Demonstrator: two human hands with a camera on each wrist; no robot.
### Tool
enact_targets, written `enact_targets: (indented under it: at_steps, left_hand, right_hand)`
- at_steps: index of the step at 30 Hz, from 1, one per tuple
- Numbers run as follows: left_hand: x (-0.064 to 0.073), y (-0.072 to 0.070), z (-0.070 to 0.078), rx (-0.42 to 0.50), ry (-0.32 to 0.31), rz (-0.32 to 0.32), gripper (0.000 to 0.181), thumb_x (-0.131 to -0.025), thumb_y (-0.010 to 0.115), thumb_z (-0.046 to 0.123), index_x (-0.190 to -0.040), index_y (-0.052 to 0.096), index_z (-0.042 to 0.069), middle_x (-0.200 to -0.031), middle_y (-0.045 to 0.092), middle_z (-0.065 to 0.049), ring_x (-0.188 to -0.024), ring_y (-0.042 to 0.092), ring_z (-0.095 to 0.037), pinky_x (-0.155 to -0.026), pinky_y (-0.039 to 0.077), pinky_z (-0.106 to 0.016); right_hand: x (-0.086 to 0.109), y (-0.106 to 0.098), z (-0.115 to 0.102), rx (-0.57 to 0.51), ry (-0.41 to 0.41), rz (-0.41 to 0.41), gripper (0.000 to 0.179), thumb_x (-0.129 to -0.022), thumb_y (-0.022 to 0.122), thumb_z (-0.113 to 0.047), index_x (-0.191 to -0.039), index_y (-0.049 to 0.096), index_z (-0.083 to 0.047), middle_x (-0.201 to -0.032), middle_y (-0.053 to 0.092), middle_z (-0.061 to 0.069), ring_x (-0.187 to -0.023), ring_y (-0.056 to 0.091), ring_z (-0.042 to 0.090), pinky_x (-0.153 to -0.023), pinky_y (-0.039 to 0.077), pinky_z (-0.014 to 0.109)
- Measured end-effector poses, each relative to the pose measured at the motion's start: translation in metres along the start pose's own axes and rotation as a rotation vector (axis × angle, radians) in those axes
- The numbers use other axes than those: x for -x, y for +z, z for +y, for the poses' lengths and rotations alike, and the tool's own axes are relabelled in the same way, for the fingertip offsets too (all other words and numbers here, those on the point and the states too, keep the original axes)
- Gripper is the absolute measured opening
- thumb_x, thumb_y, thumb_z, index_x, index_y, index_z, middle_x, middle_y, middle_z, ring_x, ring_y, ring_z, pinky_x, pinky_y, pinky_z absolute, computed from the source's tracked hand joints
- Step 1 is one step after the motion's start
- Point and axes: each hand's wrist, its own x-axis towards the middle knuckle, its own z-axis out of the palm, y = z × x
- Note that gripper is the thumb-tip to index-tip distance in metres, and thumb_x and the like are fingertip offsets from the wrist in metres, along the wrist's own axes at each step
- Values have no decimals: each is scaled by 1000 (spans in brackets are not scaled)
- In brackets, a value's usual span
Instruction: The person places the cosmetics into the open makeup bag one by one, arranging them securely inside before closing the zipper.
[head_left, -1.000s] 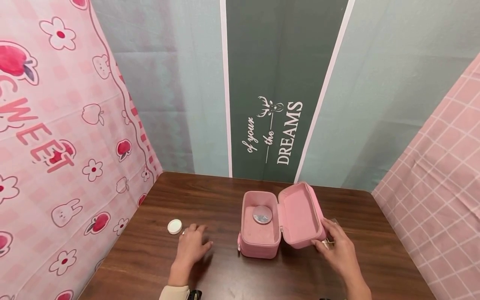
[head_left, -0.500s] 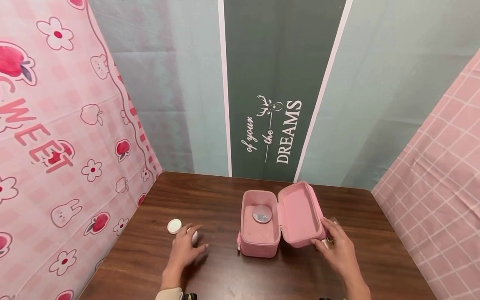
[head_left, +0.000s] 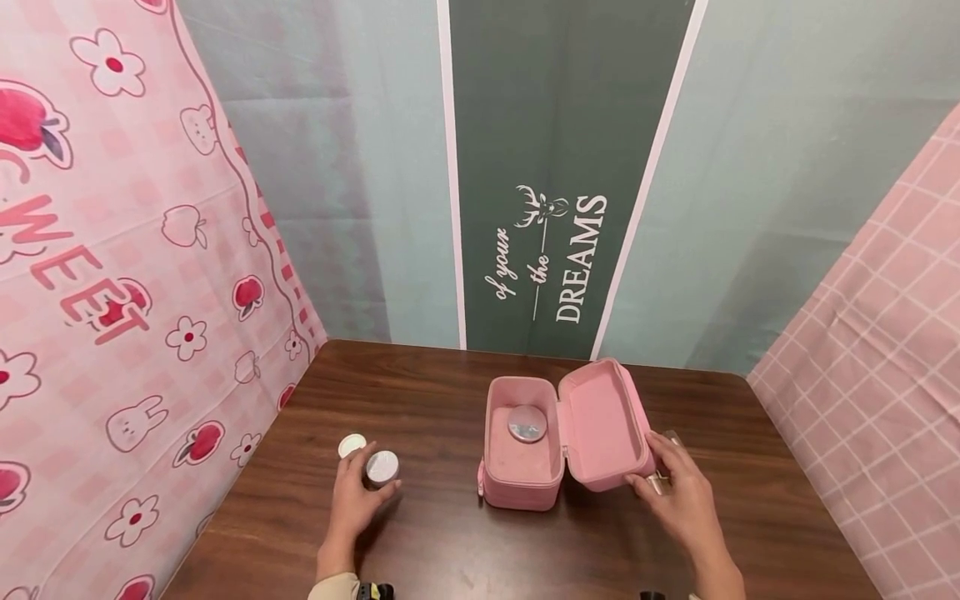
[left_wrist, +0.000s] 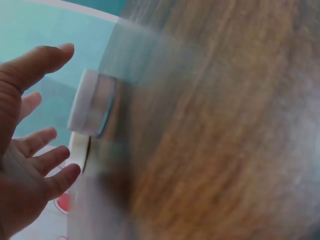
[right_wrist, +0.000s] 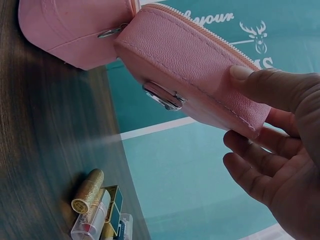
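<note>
A pink zip case (head_left: pixel 522 493) stands unzipped on the table, its lid (head_left: pixel 602 427) swung out to the right. My right hand (head_left: pixel 681 493) pinches the lid's outer edge, thumb on the side and fingers beneath in the right wrist view. Inside the case lies a shiny round compact-like disc (head_left: pixel 527 424). On the left, a small cosmetic jar with a white cap (head_left: pixel 382 468) stands upright. My left hand (head_left: pixel 356 500) is beside it, fingers spread; the left wrist view shows a gap between fingertips and jar. A flat white round piece (head_left: pixel 352 445) lies just behind, partly covered by those fingers.
Several lipsticks, including a gold tube (right_wrist: pixel 88 192) and a clear-cased one (right_wrist: pixel 95 220), lie together right of the lid, mostly hidden by my right hand in the head view. Fabric hangs along the back and both sides of the wooden table (head_left: pixel 450 542).
My left hand has drawn back leftward and opened away from the white-capped jar, which now shows fully. My right hand keeps its hold on the case lid.
</note>
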Motion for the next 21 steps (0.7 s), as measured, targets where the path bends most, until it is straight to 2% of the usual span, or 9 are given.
enact_targets:
  at_steps: [5,10,13,14,17,20,21]
  left_hand:
    - [1,2,-5,38,-105,-11,82,-67,91,11,-138,53,-7,-135,52,-33,-129,50,-49,-109,39,-60]
    - [1,3,-10,49,-153,-34,94,-64,93,10,-142,45,-10,-132,53,-35,-126,52,-49,-110,38,-59]
    - [1,3,-12,35,-179,-34,93,-64,92,10,-141,45,-11,-130,54,-35,-123,54,-49,-108,39,-59]
    - [1,3,-12,28,-186,-32,92,-64,92,10,-140,46,-11,-129,54,-35,-123,54,-49,-108,39,-59]
    - [-1,4,-13,15,-195,-10,86,-64,92,10,-136,51,-12,-127,53,-36,-121,54,-50,-107,40,-60]
    - [-3,7,-12,-5,-194,-4,82,-64,92,11,-132,53,-14,-127,52,-37,-121,52,-52,-106,40,-62]
    - [-4,8,-12,-17,-193,-6,81,-64,92,11,-131,54,-14,-127,51,-38,-121,52,-53,-105,40,-63]
  right_hand:
    - [1,1,1,-2,5,0,70,-59,88,10,-123,63,10,-121,65,29,-114,27,-34,-93,24,-8]
    - [2,2,2,-1,6,9,70,-58,88,10,-123,63,10,-121,65,30,-116,25,-34,-96,19,-8]
    - [3,2,2,9,0,12,70,-58,89,9,-123,64,8,-121,66,29,-114,36,-26,-96,21,-8]
    - [3,2,2,11,-4,13,70,-57,89,9,-123,65,8,-120,66,28,-114,45,-18,-96,21,-7]
    - [3,2,2,24,-8,11,70,-57,90,7,-123,66,7,-120,67,27,-111,55,-1,-95,22,-7]
    - [3,2,1,26,1,3,70,-58,90,7,-123,64,8,-121,66,28,-111,51,-13,-95,21,-8]
    - [3,2,1,28,6,1,70,-58,90,7,-123,64,8,-121,66,28,-111,42,-23,-94,21,-8]
